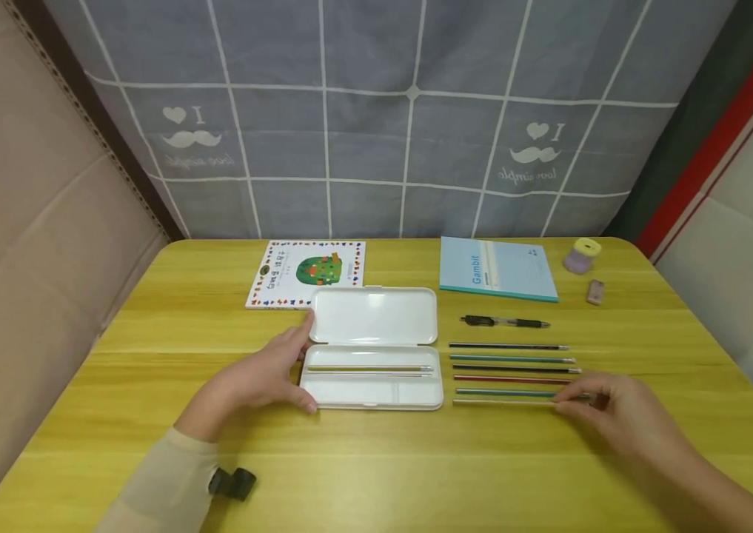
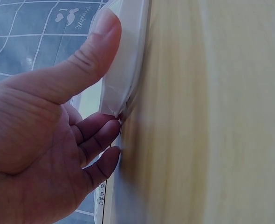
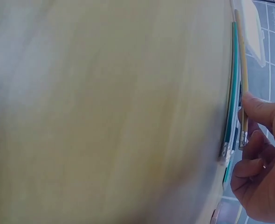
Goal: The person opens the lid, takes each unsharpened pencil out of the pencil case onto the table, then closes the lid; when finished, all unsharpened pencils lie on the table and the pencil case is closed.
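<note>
An open white pencil case (image 1: 349,396) lies mid-table with its lid (image 1: 373,314) folded back. Two pencils (image 1: 369,368) lie inside, one gold and one pale. My left hand (image 1: 263,381) holds the case's left end, thumb at the front corner and index finger up beside the lid. In the left wrist view the thumb (image 2: 93,56) lies along the case wall, other fingers loosely bent at its edge. My right hand (image 1: 623,418) pinches a tan pencil (image 3: 242,60) near its metal-capped end. The tan pencil is nearest me, beside a teal pencil (image 3: 233,70).
Several pencils (image 1: 509,359) lie in a row right of the case, below a black pen (image 1: 506,321). Behind are a picture book (image 1: 283,259), a blue notebook (image 1: 523,270), a yellow-and-purple sharpener (image 1: 579,257) and an eraser (image 1: 594,292). A grey curtain (image 1: 369,133) hangs beyond.
</note>
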Available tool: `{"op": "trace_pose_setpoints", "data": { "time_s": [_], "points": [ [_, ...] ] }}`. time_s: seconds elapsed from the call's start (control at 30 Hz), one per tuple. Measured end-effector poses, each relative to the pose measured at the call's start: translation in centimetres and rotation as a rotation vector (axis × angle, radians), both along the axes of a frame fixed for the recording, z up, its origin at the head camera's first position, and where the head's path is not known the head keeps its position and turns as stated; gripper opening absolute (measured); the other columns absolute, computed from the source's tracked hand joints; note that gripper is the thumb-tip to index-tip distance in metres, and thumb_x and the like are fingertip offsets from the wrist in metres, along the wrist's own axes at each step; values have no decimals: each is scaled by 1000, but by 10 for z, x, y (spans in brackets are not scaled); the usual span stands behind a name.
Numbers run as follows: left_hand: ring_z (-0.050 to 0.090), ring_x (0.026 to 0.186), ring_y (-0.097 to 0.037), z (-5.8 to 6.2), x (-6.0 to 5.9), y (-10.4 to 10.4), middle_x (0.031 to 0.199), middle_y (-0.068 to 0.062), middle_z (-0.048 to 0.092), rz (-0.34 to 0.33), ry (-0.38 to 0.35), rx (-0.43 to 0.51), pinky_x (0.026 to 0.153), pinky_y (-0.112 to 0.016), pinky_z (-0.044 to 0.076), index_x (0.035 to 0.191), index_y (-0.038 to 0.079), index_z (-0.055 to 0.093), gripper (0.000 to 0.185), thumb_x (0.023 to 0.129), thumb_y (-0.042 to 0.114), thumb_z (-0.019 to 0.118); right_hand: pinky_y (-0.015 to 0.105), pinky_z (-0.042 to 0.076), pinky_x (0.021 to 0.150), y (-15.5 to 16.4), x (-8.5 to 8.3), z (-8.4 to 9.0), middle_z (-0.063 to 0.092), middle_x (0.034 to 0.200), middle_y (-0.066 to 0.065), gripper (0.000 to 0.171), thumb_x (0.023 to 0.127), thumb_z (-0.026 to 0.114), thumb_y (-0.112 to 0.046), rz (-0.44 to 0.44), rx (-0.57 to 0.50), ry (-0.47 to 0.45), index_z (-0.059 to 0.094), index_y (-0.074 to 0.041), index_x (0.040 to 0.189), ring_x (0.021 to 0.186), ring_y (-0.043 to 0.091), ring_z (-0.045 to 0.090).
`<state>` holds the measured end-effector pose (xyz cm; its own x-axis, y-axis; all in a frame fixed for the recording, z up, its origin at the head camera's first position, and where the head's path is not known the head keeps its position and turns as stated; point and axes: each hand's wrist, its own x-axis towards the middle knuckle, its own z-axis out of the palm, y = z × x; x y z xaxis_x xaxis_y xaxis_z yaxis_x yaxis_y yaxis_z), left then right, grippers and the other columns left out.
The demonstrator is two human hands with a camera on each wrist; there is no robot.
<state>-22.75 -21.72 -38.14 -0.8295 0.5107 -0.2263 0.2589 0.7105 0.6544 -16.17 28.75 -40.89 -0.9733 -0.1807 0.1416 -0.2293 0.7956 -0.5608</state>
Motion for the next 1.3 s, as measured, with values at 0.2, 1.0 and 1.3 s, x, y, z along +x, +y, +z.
{"op": "trace_pose_setpoints", "data": {
  "time_s": [0.2, 1.0, 1.3],
  "points": [
    [50, 125, -27, -1, 1, 0, 131, -9, 52, -3, 5, 8, 116, -53, 35, 164, -1, -12, 147, 70, 33, 96, 24, 47, 57, 5, 0, -3, 74, 87, -11, 24, 81, 88, -7, 3, 35, -22, 80, -30, 83, 67, -4, 54],
    [50, 125, -26, -2, -3, 0, 133, -9, 51, -11, 9, 4, 115, -53, 36, 164, 2, -13, 148, 70, 39, 95, 17, 50, 62, 5, -2, -3, 74, 91, -16, 35, 72, 93, -8, 113, 124, 215, 81, -36, 89, 76, -6, 62],
    [49, 124, -26, -3, -3, 0, 131, -10, 51, -10, 4, -1, 115, -53, 34, 163, -2, -12, 147, 70, 36, 95, 16, 42, 55, -38, -24, 25, 73, 92, -14, 25, 77, 90, -7, 220, 50, 283, 83, -24, 94, 63, -5, 48]
  ]
}}
